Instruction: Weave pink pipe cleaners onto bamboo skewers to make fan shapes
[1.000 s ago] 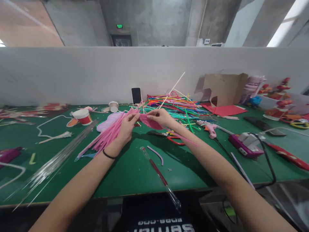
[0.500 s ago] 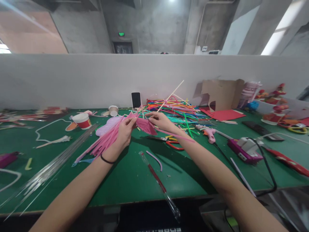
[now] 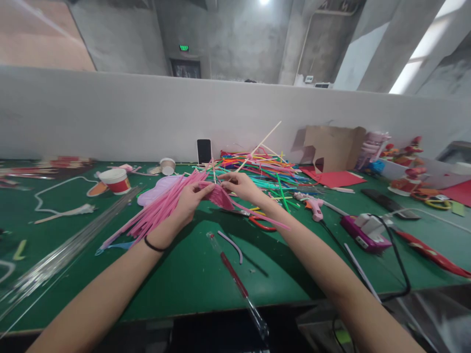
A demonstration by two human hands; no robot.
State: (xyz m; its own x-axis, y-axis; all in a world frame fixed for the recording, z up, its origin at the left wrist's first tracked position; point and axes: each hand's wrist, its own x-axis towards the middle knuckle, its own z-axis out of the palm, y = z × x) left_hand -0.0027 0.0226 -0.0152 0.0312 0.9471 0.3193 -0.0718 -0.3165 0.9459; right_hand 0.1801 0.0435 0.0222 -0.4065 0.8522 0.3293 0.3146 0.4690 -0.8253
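My left hand [image 3: 187, 202] is closed on a woven piece of pink pipe cleaners [image 3: 221, 198], its thumb along the top edge. Long loose pink pipe cleaners [image 3: 152, 218] fan out from the piece to the left, beside my wrist. At the upper right edge of the weave, my right hand [image 3: 242, 189] pinches with thumb and forefinger; the exact strand between the fingertips is hard to make out. One pink pipe cleaner [image 3: 270, 221] trails from the piece under my right wrist. Scissors with red and yellow handles [image 3: 262, 225] lie partly hidden behind my right forearm.
Behind my hands lies a heap of coloured pipe cleaners [image 3: 265, 169] with a phone [image 3: 204, 151] beside it. A glue gun [image 3: 314, 207] and purple power strip [image 3: 364, 235] sit right. At left are a paper cup [image 3: 117, 181] and thin wires [image 3: 73, 245]. A clear-wrapped stick [image 3: 235, 277] overhangs the front edge.
The view has shifted slightly. My hands have come closer together at the woven piece, with the right fingertips now near the left thumb. The left hand keeps its hold.
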